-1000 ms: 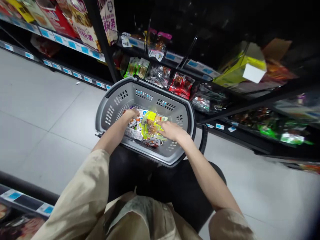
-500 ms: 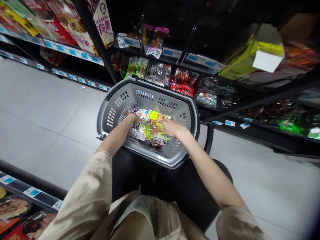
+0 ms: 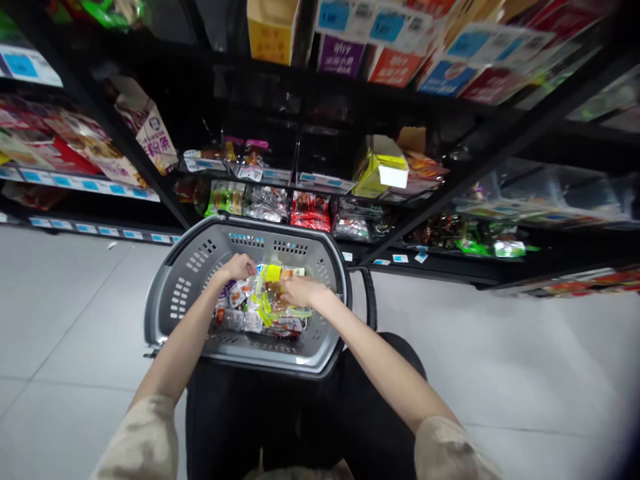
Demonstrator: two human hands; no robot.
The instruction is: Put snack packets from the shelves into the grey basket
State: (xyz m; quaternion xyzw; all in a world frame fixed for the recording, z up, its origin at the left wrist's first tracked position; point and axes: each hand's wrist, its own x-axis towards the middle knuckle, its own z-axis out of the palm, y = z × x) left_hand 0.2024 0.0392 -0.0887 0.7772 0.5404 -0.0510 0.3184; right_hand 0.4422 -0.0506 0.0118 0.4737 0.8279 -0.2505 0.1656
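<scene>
A grey plastic shopping basket (image 3: 325,347) with a dark rim rests on my lap. Inside lie several snack packets (image 3: 235,320) in white and silver wrappers. On top of them is a clear snack packet (image 3: 273,275) with yellow and green markings. My right hand (image 3: 300,291) has its fingers closed on the right side of that packet. At the basket's far left part, my left hand (image 3: 240,267) hovers over the pile with curled fingers; whatever they hold is hidden.
Black shelving (image 3: 320,87) faces me just beyond the basket. Red snack bags (image 3: 310,210) and a yellow open carton (image 3: 380,167) stand on its lower levels. The basket's black handle (image 3: 370,300) sticks out at the right. Pale floor tiles (image 3: 500,353) show on both sides.
The view has tilted up, showing more upper shelves. My left hand has lifted away from the packets toward the basket's far side. My right hand has shifted further over the yellow-marked packet.
</scene>
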